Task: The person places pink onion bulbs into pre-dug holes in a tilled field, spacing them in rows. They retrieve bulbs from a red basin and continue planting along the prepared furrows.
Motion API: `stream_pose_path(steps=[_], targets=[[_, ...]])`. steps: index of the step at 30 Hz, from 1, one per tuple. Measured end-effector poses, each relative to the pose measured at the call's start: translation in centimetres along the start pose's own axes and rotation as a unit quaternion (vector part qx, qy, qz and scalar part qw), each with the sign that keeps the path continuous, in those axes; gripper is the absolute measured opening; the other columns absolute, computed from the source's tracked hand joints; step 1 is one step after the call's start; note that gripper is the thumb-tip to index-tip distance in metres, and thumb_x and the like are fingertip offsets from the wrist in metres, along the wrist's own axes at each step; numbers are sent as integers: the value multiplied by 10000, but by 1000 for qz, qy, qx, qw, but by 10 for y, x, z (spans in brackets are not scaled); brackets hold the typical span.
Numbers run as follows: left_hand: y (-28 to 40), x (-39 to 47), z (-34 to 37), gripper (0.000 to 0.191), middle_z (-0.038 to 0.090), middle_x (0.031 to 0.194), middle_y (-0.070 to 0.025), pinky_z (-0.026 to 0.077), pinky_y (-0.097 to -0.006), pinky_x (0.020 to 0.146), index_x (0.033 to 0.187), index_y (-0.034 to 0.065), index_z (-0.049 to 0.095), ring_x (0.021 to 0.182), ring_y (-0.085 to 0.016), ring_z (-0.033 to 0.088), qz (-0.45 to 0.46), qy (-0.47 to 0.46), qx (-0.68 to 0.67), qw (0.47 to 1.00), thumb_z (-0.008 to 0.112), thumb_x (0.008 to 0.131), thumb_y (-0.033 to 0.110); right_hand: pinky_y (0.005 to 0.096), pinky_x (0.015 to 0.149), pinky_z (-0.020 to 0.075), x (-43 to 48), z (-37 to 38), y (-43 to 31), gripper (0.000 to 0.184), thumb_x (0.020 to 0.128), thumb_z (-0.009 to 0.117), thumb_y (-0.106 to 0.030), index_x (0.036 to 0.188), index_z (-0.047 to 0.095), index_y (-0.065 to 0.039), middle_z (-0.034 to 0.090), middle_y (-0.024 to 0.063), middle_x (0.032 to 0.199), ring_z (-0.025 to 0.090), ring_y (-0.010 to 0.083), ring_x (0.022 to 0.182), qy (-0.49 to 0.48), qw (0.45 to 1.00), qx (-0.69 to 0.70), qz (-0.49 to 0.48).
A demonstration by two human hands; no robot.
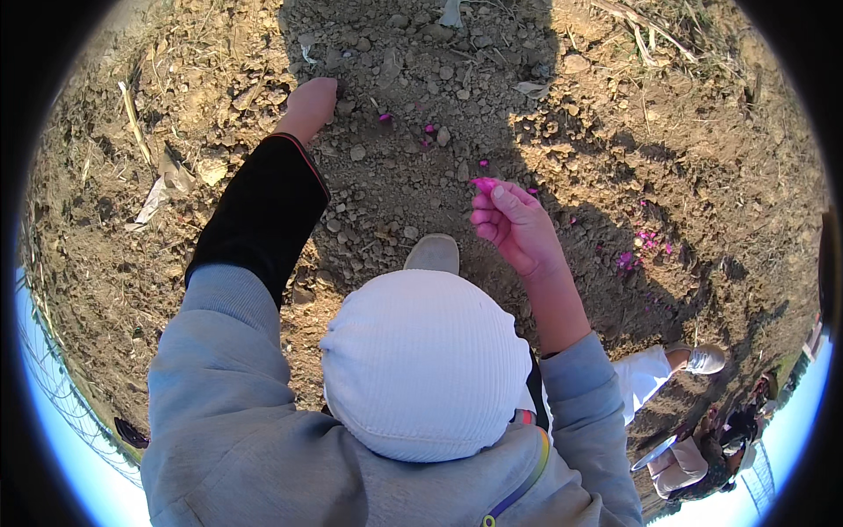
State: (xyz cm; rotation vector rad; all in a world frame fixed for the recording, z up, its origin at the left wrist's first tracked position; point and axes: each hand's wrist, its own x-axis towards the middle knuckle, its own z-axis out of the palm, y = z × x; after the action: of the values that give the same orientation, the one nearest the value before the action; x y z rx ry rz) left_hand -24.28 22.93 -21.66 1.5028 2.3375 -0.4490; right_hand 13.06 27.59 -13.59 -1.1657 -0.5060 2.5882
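Observation:
My right hand (517, 227) holds a bright pink piece (485, 185) between thumb and fingertips, raised over the bare soil. Pink colour stains those fingers. My left hand (311, 107) is extended forward, low over the ground, with a black sleeve cover (257, 221) on the forearm. Its fingers are turned away and hidden, so whether it holds anything does not show. Between the hands, small pink pieces (429, 128) lie spaced out on the cloddy soil (395, 165). What the pink pieces are is too small to settle.
More pink bits (642, 247) are scattered at the right. A rounded white ribbed fabric (428, 369) blocks the lower middle, with a shoe tip (435, 253) beyond it. Dry stalks (135, 122) lie at left. Another person's shoe (705, 360) and crouching people (698, 454) appear at lower right.

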Motion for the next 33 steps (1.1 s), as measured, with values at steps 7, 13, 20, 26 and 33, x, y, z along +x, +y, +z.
stream_pose_path(steps=[7, 13, 20, 26, 33], targets=[[111, -93, -50, 367, 617, 869, -113, 482, -343, 713, 1155, 50, 584, 799, -256, 606, 245, 24, -534, 809, 632, 838, 229, 285, 594, 576, -11, -7, 4, 232, 931, 559, -173, 1085, 589, -1, 664, 108, 869, 670, 183, 712, 12, 1000, -3, -15], [160, -145, -48, 266, 637, 909, -111, 494, -346, 739, 1048, 46, 611, 843, -248, 632, 364, 69, -436, 820, 642, 847, 217, 266, 543, 543, -13, 0, 16, 242, 927, 565, -182, 1096, 587, -10, 663, 90, 839, 642, 160, 639, 18, 999, -25, 19], [10, -75, -7, 179, 635, 739, -97, 492, -289, 562, 961, -1, 630, 580, -161, 626, -34, 182, -422, 888, 631, 845, 135, 293, 597, 548, -14, -2, 25, 285, 950, 510, -177, 1171, 551, -1, 663, 91, 878, 644, 158, 696, 11, 993, -116, 21], [-79, -12, 27, 223, 657, 847, -128, 500, -406, 693, 896, 60, 626, 797, -299, 638, -159, 177, -141, 961, 645, 829, 272, 294, 594, 549, -15, -30, 31, 271, 951, 506, -169, 1169, 552, -16, 661, 90, 868, 644, 165, 692, 87, 990, -103, 31], [-76, 13, 36, 196, 658, 841, -108, 492, -433, 683, 874, 97, 622, 831, -307, 638, -183, 150, -75, 969, 642, 813, 283, 289, 580, 546, -23, -53, 25, 255, 948, 502, -143, 1159, 548, -7, 654, 99, 876, 637, 167, 687, 145, 984, -102, 32]])
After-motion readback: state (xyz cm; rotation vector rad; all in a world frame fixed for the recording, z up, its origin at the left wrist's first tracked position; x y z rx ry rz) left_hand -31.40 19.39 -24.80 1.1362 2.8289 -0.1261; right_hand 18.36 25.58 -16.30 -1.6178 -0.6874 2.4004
